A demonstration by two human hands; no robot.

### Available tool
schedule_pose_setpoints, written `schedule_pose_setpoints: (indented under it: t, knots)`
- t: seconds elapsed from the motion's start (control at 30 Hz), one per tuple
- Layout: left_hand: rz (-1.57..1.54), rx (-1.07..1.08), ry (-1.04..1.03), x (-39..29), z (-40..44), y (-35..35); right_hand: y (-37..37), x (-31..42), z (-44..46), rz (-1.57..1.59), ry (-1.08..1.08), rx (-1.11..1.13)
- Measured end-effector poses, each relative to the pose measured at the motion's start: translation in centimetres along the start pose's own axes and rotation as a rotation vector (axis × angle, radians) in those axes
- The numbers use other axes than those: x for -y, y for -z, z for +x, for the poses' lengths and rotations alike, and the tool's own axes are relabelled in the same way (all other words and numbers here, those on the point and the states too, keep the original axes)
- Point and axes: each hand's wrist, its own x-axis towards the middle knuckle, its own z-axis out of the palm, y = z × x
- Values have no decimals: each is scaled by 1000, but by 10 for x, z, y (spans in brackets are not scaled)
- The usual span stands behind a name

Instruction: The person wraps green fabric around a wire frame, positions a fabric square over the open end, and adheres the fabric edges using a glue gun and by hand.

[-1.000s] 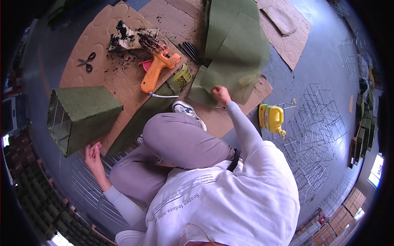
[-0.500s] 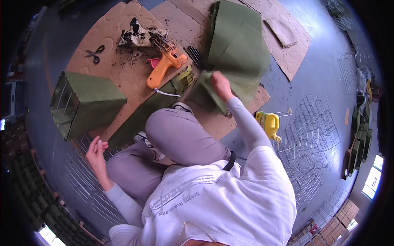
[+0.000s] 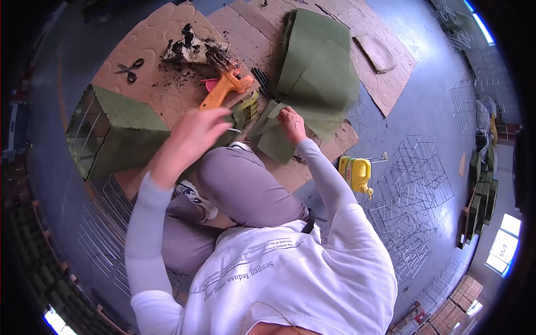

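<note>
My right hand (image 3: 292,124) pinches the edge of a piece of green fabric (image 3: 274,144) beside the cardboard. Behind it lies a larger stack of green fabric (image 3: 318,58). My left hand (image 3: 192,139), slightly blurred, hovers over the lower end of an orange glue gun (image 3: 228,86), its fingers stretched out and nothing visible in them. The gun's nozzle end is caked with dark residue and rests by a blackened block (image 3: 192,47). To the left stands a green fabric-covered wire frame (image 3: 125,125), partly behind my left hand.
Scissors (image 3: 129,70) lie on the cardboard (image 3: 139,33). A yellow jug (image 3: 357,173) stands right of my right forearm. Bare wire frames (image 3: 416,190) spread over the floor at right, and more wires (image 3: 106,234) lie at left. A folded cloth (image 3: 377,53) rests at the far right.
My left hand has swung up and right from beside my knee to above the glue gun's handle. My right hand has shifted slightly down and left, with the green fabric edge lifted differently.
</note>
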Motion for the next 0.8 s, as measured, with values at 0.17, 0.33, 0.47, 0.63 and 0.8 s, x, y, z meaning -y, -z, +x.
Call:
schedule_pose_setpoints:
  t: [0.17, 0.33, 0.47, 0.63, 0.8]
  knots:
    - [290, 339, -243, 28, 122, -117, 19, 12, 2, 60, -7, -75]
    - [347, 377, -65, 62, 160, -220, 30, 27, 1, 169, 41, -162]
    - [216, 210, -33, 90, 164, -249, 23, 28, -7, 291, 30, -176]
    - [258, 169, 62, 89, 162, -254, 41, 43, -30, 84, 179, -408]
    - [272, 190, 114, 97, 162, -253, -8, 22, -88, 163, 130, 7]
